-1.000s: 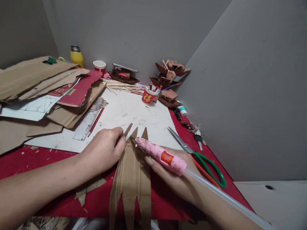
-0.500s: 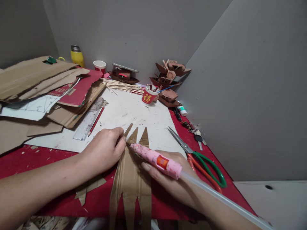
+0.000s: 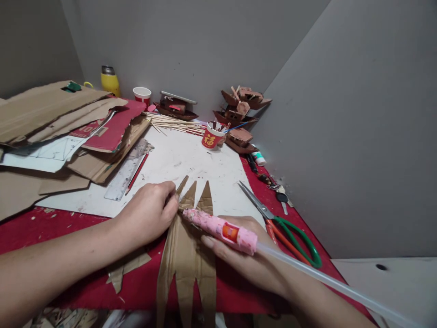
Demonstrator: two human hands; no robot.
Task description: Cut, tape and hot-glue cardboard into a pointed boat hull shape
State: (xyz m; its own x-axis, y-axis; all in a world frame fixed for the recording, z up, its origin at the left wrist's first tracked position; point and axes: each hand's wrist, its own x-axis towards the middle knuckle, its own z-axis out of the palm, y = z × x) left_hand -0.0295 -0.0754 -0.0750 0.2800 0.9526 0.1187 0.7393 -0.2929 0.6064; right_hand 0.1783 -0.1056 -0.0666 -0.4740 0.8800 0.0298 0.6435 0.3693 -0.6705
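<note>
A cut piece of brown cardboard [image 3: 186, 255] with pointed strips at both ends lies at the front of the table. My left hand [image 3: 155, 209] is closed, pinching the leftmost upper strip between thumb and fingers. Over the cardboard, my right hand [image 3: 239, 250] is wrapped round a pink glue gun [image 3: 218, 231] with a clear glue stick [image 3: 324, 278] trailing from its back. The gun's tip touches or nearly touches the cardboard beside my left fingertips. Most of my right fingers are hidden behind the gun.
Scissors [image 3: 283, 223] lie right of my right hand. Stacked cardboard [image 3: 44, 109], a ruler [image 3: 124, 175] and a pencil [image 3: 137, 173] are at left. Farther back are thin sticks [image 3: 170, 122], a red cup [image 3: 213, 136] and brown model boats [image 3: 239, 116]. Keys [image 3: 282, 197] lie near the right wall.
The glue gun's tip has shifted slightly down and left along the cardboard, and its rear glue stick has swung a little. My left hand has stayed in place.
</note>
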